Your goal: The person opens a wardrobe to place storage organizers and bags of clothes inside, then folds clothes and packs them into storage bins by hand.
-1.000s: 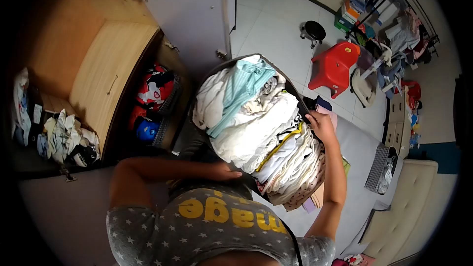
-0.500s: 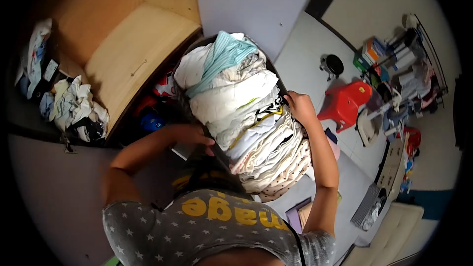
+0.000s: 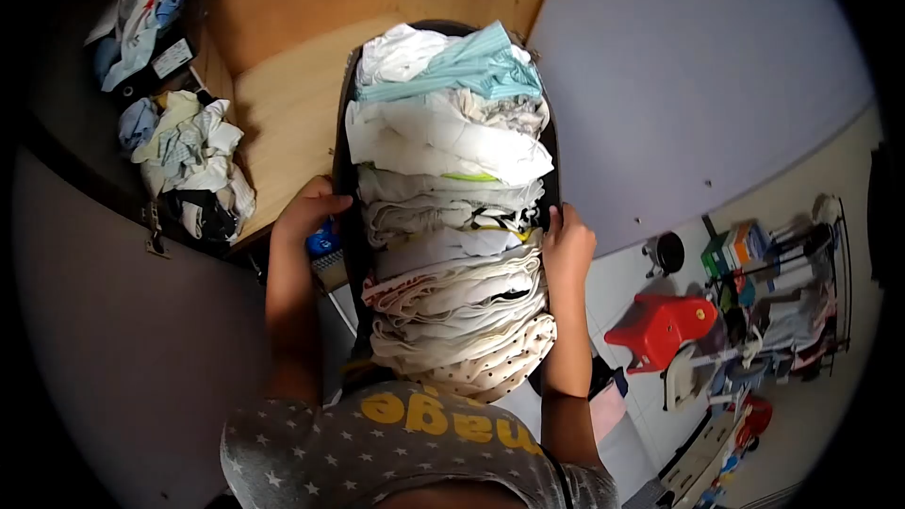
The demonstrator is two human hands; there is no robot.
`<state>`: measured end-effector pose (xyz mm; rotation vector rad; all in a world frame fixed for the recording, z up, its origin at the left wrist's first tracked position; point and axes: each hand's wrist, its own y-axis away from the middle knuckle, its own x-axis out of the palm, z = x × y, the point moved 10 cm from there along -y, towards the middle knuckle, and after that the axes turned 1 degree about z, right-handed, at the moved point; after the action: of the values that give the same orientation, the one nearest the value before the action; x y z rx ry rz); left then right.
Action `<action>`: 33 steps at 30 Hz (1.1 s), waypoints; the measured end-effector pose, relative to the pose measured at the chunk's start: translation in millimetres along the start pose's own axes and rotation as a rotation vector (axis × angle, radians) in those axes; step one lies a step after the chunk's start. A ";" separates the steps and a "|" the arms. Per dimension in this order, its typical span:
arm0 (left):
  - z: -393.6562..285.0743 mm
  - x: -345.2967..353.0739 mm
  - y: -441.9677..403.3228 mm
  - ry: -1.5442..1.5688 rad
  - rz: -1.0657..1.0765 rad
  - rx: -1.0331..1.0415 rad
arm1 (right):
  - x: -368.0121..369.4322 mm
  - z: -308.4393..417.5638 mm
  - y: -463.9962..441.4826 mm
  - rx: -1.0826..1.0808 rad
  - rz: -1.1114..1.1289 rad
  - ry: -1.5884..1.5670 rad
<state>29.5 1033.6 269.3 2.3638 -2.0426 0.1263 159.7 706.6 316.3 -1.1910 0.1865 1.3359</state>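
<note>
A long dark container (image 3: 345, 146) packed with folded clothes (image 3: 452, 264) lies lengthwise in front of my body. White, teal striped and dotted cream pieces fill it. Its far end overlaps a pale wooden shelf (image 3: 283, 113) of the open wardrobe. My left hand (image 3: 316, 207) is closed on the container's left rim, thumb on the edge. On the opposite side my right hand (image 3: 568, 234) grips the right rim, fingers bent over it. The container's underside is hidden.
Crumpled clothes (image 3: 193, 155) lie in the wardrobe at the left. An open door (image 3: 698, 85) stands at the right. Beyond it are a red stool (image 3: 662, 330), a round black stool (image 3: 667, 253) and a rack (image 3: 834, 292) with clothes. A blue item (image 3: 323, 240) shows beneath my left hand.
The container has moved toward the wardrobe shelf and swung from slanted to nearly straight ahead. My left hand has gone from near my waist to its left rim. The view has turned toward the wardrobe.
</note>
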 end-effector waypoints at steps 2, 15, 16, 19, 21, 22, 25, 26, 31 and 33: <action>-11.9 -27.1 -5.4 0.018 -0.024 0.038 | 13.6 26.5 -30.0 -0.021 -0.011 -0.016; -61.0 -231.3 -148.5 0.271 -0.794 0.386 | 173.8 168.6 -295.9 -0.175 -0.022 -0.011; -46.3 -260.6 -171.1 0.255 -0.824 0.383 | 195.6 175.7 -317.0 -0.189 -0.003 -0.007; -44.2 -295.4 -216.5 -0.036 -0.846 0.358 | 260.3 183.9 -369.9 -0.178 0.067 0.026; -9.3 -322.5 -259.2 0.040 -0.805 0.222 | 303.6 190.2 -392.3 -0.229 0.126 0.101; -4.0 -328.8 -276.9 0.032 -0.804 0.285 | 323.5 187.5 -400.3 -0.214 0.155 0.137; 41.2 -359.6 -319.4 -0.128 -0.829 0.260 | 385.7 177.8 -408.2 -0.232 0.264 0.243; 53.1 -370.7 -325.2 -0.288 -0.848 0.169 | 402.5 168.9 -410.1 -0.198 0.276 0.211; 39.3 -352.5 -319.0 -0.413 -0.675 0.052 | 392.2 161.7 -401.3 -0.194 0.344 0.167; 61.7 -351.6 -309.5 -0.334 -0.675 -0.029 | 338.3 167.7 -371.5 -0.170 0.281 -0.047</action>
<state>288.2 1422.1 195.7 3.0539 -1.1893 -0.3211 480.6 1126.0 358.0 -1.3095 0.2160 1.6503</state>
